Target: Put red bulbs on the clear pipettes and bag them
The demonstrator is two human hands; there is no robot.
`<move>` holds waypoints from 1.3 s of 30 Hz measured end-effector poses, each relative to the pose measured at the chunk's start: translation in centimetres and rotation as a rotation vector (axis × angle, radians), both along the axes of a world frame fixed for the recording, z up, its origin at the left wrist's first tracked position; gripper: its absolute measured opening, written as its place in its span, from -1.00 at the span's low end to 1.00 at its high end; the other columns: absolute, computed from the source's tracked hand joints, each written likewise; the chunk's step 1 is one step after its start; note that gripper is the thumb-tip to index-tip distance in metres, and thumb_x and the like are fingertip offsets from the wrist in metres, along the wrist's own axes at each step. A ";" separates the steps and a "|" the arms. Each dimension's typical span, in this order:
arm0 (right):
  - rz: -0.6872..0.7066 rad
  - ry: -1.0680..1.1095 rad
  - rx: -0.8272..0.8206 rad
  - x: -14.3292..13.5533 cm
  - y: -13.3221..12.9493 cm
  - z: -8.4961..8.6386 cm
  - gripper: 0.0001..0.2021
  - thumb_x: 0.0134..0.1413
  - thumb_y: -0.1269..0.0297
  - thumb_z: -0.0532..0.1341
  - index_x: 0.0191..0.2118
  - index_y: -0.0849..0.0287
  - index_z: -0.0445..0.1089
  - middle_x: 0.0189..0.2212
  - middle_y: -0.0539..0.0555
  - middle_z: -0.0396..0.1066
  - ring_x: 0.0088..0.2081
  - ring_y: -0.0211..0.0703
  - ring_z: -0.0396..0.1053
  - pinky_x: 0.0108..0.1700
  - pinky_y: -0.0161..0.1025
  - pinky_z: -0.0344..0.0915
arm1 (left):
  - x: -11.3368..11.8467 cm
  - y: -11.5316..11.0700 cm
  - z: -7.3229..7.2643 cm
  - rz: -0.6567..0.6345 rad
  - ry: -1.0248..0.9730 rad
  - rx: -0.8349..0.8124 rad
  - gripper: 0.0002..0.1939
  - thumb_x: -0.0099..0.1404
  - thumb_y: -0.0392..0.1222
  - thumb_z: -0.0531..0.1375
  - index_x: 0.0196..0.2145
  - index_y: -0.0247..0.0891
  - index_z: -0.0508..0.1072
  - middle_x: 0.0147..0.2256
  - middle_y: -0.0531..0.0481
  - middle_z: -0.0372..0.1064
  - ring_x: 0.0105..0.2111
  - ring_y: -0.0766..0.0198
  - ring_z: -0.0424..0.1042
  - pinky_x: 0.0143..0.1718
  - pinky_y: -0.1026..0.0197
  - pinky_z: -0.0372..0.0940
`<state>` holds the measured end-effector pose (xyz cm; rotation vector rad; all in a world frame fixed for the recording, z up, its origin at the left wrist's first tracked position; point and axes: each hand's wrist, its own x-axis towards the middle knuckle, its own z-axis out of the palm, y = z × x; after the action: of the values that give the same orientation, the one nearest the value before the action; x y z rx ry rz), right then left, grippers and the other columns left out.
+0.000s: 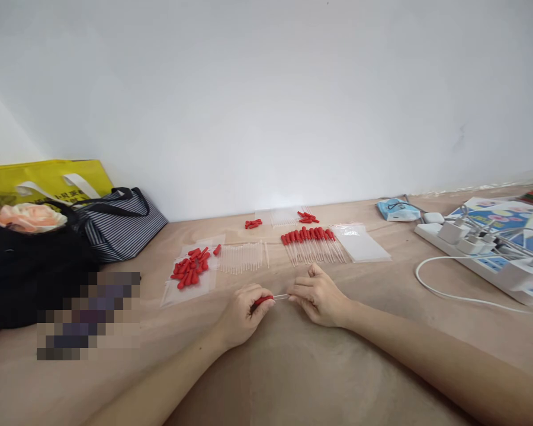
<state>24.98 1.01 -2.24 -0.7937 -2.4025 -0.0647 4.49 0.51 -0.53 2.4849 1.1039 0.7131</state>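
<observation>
Pinched in my left hand [243, 315] is a red rubber dropper bulb [263, 300]. My right hand [320, 297] grips the far end of a thin clear glass dropper tube [281, 297], whose other end meets the bulb. How deep the tube sits in the bulb is hidden by my fingers. Loose red bulbs [190, 269] lie in a heap on a clear plastic bag to the left. Beyond my hands is a row of bare glass tubes [242, 258]. To its right lie several droppers [308, 239] with red bulbs on their tubes.
Farther back are more red bulbs [253, 224] and tubes [284, 217]. A zip bag [362, 242] lies beside the droppers. At right are a power strip [466, 257], a white cable [448, 294] and a blue mask [398, 210]. A striped bag [115, 228] and yellow bag [48, 177] stand left.
</observation>
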 end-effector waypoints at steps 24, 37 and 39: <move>-0.064 -0.053 0.061 -0.1 -0.1 0.0 -0.81 0.10 0.29 0.02 -0.33 0.16 0.37 -0.48 0.04 0.32 -0.37 -0.24 0.15 -0.30 -0.23 -0.10 | -0.4 0.1 -0.5 0.022 -0.007 0.109 -0.83 0.19 -0.15 0.10 -0.45 -0.25 0.44 -0.54 0.07 0.38 -0.49 0.33 0.30 -0.30 0.21 0.13; -0.244 -0.049 0.031 0.3 0.1 0.0 -0.81 0.06 0.35 0.02 -0.35 0.19 0.38 -0.47 0.07 0.33 -0.36 -0.21 0.20 -0.31 -0.23 -0.07 | -1.0 0.3 -0.6 0.259 -0.109 -0.018 -0.64 0.14 -0.17 0.12 -0.08 -0.21 0.24 -0.28 -0.02 0.31 -0.38 0.30 0.30 -0.32 0.21 0.24; -0.378 0.028 -0.049 0.9 1.2 0.1 -0.80 0.06 0.34 0.01 -0.35 0.18 0.38 -0.45 0.07 0.36 -0.36 -0.20 0.23 -0.31 -0.24 -0.04 | -1.1 0.5 -0.7 0.290 -0.110 -0.066 -0.67 0.13 -0.19 0.11 -0.11 -0.24 0.24 -0.30 -0.02 0.30 -0.41 0.31 0.30 -0.36 0.22 0.25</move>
<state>25.83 2.19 -2.10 -1.2533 -2.2058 -0.1444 3.37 1.01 -1.27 2.2248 1.4376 0.8664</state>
